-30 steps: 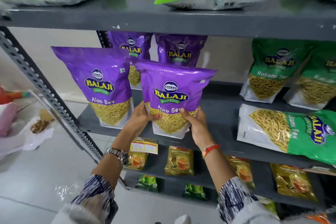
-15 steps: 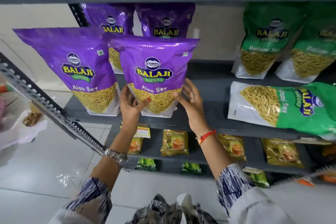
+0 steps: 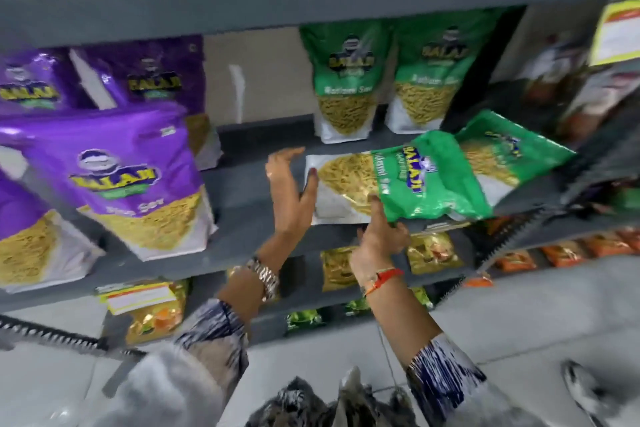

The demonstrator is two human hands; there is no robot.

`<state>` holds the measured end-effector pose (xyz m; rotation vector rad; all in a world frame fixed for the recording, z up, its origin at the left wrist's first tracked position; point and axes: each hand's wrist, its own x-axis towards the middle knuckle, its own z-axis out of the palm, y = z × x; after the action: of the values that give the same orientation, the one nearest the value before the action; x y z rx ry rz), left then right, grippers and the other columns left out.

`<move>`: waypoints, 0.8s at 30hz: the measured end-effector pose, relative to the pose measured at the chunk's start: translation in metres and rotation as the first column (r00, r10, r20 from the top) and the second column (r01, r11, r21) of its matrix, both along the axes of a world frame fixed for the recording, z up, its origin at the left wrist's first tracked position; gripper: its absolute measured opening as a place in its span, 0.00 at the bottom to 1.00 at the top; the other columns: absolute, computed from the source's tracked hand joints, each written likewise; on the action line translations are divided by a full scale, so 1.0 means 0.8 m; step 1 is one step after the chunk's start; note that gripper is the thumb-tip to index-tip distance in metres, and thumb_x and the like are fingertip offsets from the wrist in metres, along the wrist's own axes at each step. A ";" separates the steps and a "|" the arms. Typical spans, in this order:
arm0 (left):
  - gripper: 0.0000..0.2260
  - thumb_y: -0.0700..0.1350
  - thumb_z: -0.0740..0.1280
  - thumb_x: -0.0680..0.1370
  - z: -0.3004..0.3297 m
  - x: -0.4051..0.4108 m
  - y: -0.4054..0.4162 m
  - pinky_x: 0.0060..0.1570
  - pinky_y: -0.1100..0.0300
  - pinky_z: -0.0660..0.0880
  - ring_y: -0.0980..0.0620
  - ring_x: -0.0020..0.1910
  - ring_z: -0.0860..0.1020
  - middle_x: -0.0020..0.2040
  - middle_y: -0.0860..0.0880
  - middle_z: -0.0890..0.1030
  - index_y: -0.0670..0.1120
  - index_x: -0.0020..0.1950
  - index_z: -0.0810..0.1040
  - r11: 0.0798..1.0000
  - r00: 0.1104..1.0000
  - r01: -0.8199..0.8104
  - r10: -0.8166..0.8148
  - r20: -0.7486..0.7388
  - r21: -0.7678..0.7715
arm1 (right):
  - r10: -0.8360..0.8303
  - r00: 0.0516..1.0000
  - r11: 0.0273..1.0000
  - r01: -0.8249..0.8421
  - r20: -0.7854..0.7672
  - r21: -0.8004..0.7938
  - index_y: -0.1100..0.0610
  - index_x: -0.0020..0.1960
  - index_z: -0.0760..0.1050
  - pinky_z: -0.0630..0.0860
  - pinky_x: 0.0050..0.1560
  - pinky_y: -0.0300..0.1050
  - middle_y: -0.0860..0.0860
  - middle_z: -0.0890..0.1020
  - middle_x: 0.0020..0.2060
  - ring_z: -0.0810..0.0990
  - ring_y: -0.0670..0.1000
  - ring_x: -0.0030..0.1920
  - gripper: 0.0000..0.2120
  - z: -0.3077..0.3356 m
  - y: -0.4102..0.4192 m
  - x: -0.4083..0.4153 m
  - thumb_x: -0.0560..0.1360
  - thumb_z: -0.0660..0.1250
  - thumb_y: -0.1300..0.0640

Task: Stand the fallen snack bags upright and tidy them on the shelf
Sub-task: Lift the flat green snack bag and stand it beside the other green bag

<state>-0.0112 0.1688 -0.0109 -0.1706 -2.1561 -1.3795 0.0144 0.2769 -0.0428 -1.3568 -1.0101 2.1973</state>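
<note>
Whole frame smeared by motion; lettering on standing purple foil snack pouches (image 3: 114, 180) unreadable below the brand mark. Leftmost purple pouch (image 3: 20, 236) cut by left edge. Second fallen green foil pouch (image 3: 502, 152) partly covered by the nearer flat green-and-white pouch (image 3: 398, 184). Right hand (image 3: 379, 243) fingertips hidden beneath that pouch at grey metal shelf (image 3: 242, 239) front edge. Small packets (image 3: 337, 269) on lower shelf indistinct. Yellow price label (image 3: 620, 31) illegible, cut at right.

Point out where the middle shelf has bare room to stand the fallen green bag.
Bare grey shelf lies between the purple bags and the fallen green bag, ahead of the left hand. The right end is crowded: another fallen bag, upright green bags behind.
</note>
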 end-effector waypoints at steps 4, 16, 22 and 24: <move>0.30 0.60 0.66 0.68 0.020 -0.081 0.059 0.62 0.58 0.67 0.44 0.61 0.73 0.60 0.41 0.76 0.41 0.63 0.71 0.954 0.925 0.268 -0.216 0.314 -0.133 | 0.005 0.996 0.997 -0.012 -0.089 -0.071 0.60 0.56 0.70 0.77 0.58 0.60 0.59 0.78 0.58 0.79 0.61 0.58 0.29 0.006 0.024 -0.010 0.60 0.80 0.57; 0.35 0.71 0.64 0.64 0.016 -0.185 0.118 0.66 0.56 0.66 0.50 0.59 0.75 0.59 0.51 0.77 0.46 0.58 0.79 0.686 0.434 0.715 -0.281 0.856 -0.137 | 0.208 0.932 0.938 -0.275 -0.297 -0.209 0.41 0.56 0.61 0.71 0.62 0.55 0.48 0.75 0.60 0.73 0.52 0.60 0.31 0.027 0.054 0.006 0.67 0.75 0.64; 0.09 0.46 0.65 0.76 0.022 -0.156 0.101 0.46 0.57 0.74 0.50 0.34 0.79 0.34 0.47 0.82 0.43 0.40 0.79 0.863 0.565 0.504 -0.341 0.751 0.013 | 0.277 0.914 0.932 -0.331 -0.296 -0.149 0.51 0.65 0.68 0.73 0.62 0.54 0.51 0.79 0.61 0.78 0.54 0.60 0.30 0.016 0.084 0.011 0.66 0.76 0.60; 0.06 0.41 0.66 0.75 0.026 -0.134 0.086 0.40 0.60 0.77 0.55 0.27 0.80 0.27 0.52 0.83 0.41 0.39 0.79 0.910 0.601 0.373 -0.384 0.701 0.179 | 0.284 0.909 0.939 -0.328 -0.306 -0.103 0.52 0.64 0.70 0.73 0.64 0.59 0.54 0.80 0.60 0.79 0.57 0.60 0.31 0.018 0.097 0.010 0.64 0.78 0.59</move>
<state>-0.1188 0.2375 0.0099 -0.0793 -2.8866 -1.9538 0.0221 0.3547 -0.0282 -0.9421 -1.0177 2.6587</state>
